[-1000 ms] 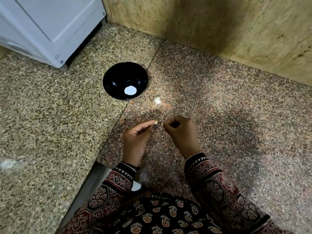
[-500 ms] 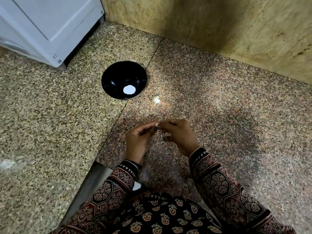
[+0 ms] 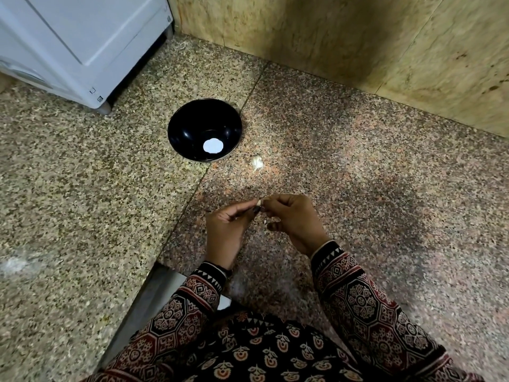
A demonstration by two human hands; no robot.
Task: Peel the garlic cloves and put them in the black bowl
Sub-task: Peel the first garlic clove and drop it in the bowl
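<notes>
Currently the left fingers (image 3: 246, 211) are pinched together on a small pale clove (image 3: 259, 202), held just above the surface (image 3: 358, 194). Right fingers (image 3: 271, 201) curl onto the clove's other end, tips touching it. The right thumb sits lower, apart from those tips, so my read is picking at the skin rather than a full clamp; can't confirm. Left hand (image 3: 227, 227) and right hand (image 3: 296, 220) meet at the clove, wrists apart, patterned sleeves (image 3: 358, 296) behind. A tiny fleck (image 3: 265, 221) shows under the hands; peel scrap maybe, too small to tell. Whether this clove is half bare or fully skinned: not resolvable. Further out, a pale bit (image 3: 256, 163) lies on the surface between hands and bowl (image 3: 187, 128), just beside the bowl's near-right edge, not touching it. Could be another clove or shed skin. The bowl stands upright, well apart from the hands. No clove visible in it, only a round white patch (image 3: 213, 146) on its floor, glare or a sticker. Judgement: early, nothing delivered yet. Left to do: finish this peel, drop the clove in the bowl, then check the loose bit. No other garlic in view. White appliance (image 3: 82, 37) and wall (image 3: 330, 37) at the back, uninvolved.
</notes>
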